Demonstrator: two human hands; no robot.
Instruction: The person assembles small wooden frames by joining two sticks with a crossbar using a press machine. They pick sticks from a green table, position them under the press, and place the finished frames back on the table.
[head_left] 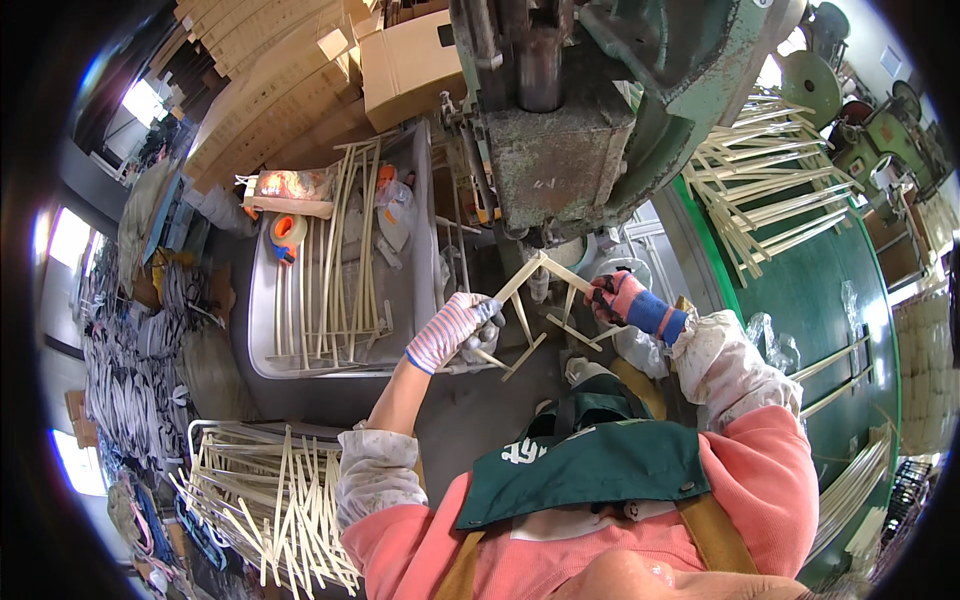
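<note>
A pale, narrow strip frame (518,281) points its peaked corner at the press head (555,160). My left hand (462,326), in a striped glove with grey fingertips, is closed around the frame's left arm. On the right arm, my right hand (627,301), in a pink and blue glove with dark fingertips, grips the strip close to its outer end. More thin pale pieces hang below the corner between my hands; whether they join the frame I cannot tell. The corner lies just under the press, and the tooling behind it is partly hidden.
At left, a grey tray (262,345) holds long strips, an orange tape dispenser (288,232) and plastic bags. A wire basket (200,428) of pale strips stands lower left. On the right, a green table (850,300) carries stacked frames (765,180). Cardboard boxes (410,70) stand behind.
</note>
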